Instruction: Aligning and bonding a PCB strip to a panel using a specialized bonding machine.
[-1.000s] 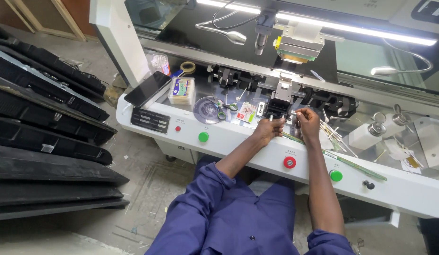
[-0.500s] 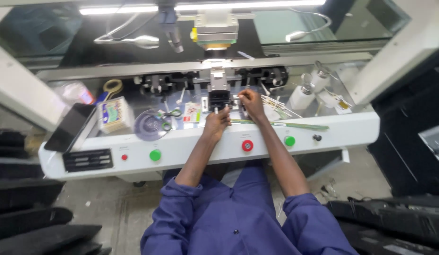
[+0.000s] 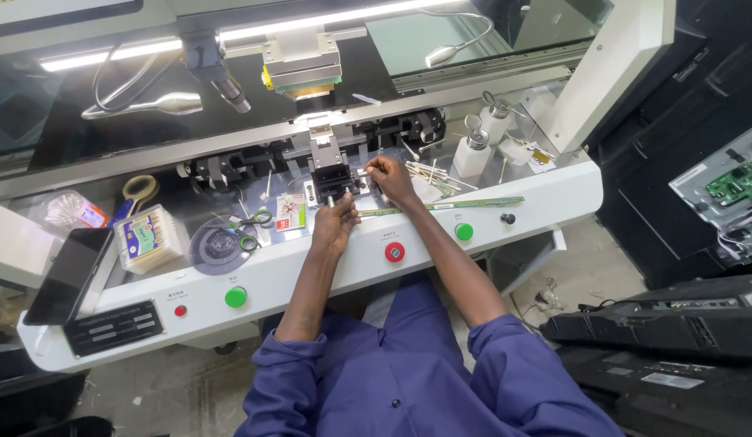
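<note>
Now | both hands unmoved at black fixture (image 3: 334,180) | view swung left

White machine front panel (image 3: 327,275), dotted with coloured buttons.
Green buttons (image 3: 236,297) near left and right, red button (image 3: 395,252) in the middle, small red one (image 3: 180,311) beside a black label plate (image 3: 113,327). Blue work sleeves (image 3: 505,364). Black fixture block (image 3: 334,180), green-handled scissors (image 3: 248,231), white pump bottles (image 3: 473,150), black phone (image 3: 68,275), green circuit board (image 3: 736,184).
</note>
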